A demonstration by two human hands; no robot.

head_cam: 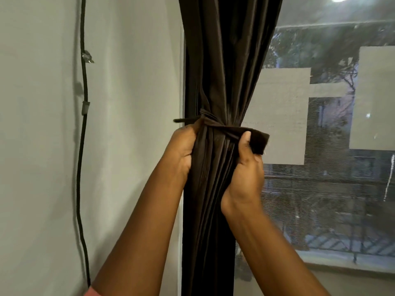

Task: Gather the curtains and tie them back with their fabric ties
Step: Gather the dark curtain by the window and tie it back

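A dark brown curtain [226, 60] hangs gathered into a tight bundle at the window's left edge. A matching fabric tie [215, 124] wraps around it at mid height, and one end runs left to a small hook [181, 120] on the wall. My left hand [184, 149] grips the bundle's left side just below the tie. My right hand [249, 161] holds the bundle's right side, its thumb pinning the tie's free end [259, 142], which sticks out to the right.
A black cable [84, 86] runs down the pale wall at left, held by clips. To the right is the window [333, 124] with a mesh screen, pale rectangles on the glass and a sill [350, 268] below.
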